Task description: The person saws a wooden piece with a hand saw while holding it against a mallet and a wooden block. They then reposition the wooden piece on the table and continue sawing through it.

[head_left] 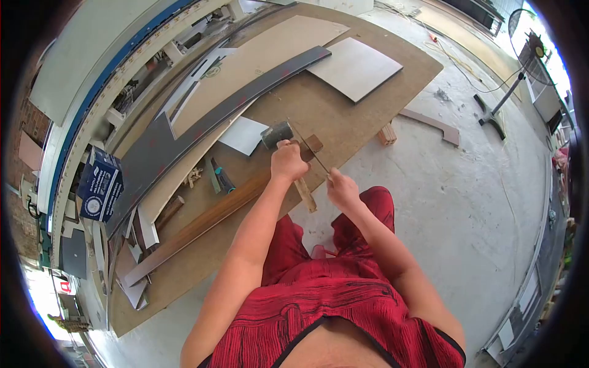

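The left hand [288, 161] is clenched around the handle of the mallet [277, 134] at the near edge of the worktop [343, 119]. The right hand [342, 190] pinches a thin strip [316, 158] just beside it. This looks like a tapping step, and a strike calls for the strip held steady.

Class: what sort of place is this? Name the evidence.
Likely a carpentry workshop: the left hand grips a mallet, the right hand a thin tool; cut panels lie on a big board.
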Demonstrator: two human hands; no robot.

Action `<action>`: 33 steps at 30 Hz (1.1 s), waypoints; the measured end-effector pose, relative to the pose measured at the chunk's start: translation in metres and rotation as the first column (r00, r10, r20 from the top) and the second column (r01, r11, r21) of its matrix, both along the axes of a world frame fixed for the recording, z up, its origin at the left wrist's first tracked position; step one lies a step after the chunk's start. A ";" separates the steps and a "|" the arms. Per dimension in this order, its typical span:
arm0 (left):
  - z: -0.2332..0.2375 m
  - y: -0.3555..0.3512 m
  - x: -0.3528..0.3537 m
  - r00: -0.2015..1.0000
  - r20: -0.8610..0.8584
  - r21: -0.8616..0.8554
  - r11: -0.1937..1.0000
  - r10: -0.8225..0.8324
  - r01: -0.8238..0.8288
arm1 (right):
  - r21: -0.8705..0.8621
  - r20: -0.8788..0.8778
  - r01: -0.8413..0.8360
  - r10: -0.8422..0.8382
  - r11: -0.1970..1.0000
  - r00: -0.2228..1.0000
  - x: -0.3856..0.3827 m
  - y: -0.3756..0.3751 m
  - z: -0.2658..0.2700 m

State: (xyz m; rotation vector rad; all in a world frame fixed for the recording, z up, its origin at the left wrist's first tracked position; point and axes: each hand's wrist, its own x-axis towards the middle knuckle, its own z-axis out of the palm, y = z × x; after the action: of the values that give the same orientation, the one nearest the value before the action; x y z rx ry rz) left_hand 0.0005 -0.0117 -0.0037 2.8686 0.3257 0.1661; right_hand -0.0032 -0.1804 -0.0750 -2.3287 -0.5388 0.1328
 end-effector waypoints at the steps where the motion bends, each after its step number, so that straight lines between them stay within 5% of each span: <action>1: -0.002 0.002 0.001 1.000 -0.014 0.013 1.000 0.002 -0.002 | -0.013 -0.005 -0.011 0.011 1.000 1.000 0.004 0.002 0.004; 11: -0.011 0.004 0.002 0.999 0.044 0.010 1.000 -0.010 0.010 | -0.141 -0.161 0.014 -0.037 0.990 0.986 -0.074 -0.087 0.000; 19: 0.002 0.000 -0.001 1.000 -0.027 -0.016 1.000 0.013 -0.013 | -0.027 -0.022 -0.008 0.007 1.000 1.000 0.005 0.005 0.015; 23: -0.005 0.003 0.002 0.997 -0.080 -0.032 0.999 0.026 -0.028 | -0.045 -0.042 -0.022 0.020 0.999 0.999 -0.013 -0.021 0.005; 29: -0.017 0.006 0.003 0.997 0.082 -0.023 1.000 -0.003 0.005 | -0.106 -0.140 0.032 -0.047 0.994 0.989 -0.071 -0.078 -0.001; 33: -0.011 0.004 0.002 1.000 0.026 -0.007 1.000 -0.011 0.012 | -0.038 -0.020 0.007 -0.008 0.999 1.000 -0.018 -0.024 -0.003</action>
State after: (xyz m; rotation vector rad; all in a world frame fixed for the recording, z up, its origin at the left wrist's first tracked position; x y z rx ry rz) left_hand 0.0022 -0.0074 -0.0147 2.8583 0.3042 0.1991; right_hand -0.0211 -0.2047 -0.0781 -2.3639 -0.5215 0.1641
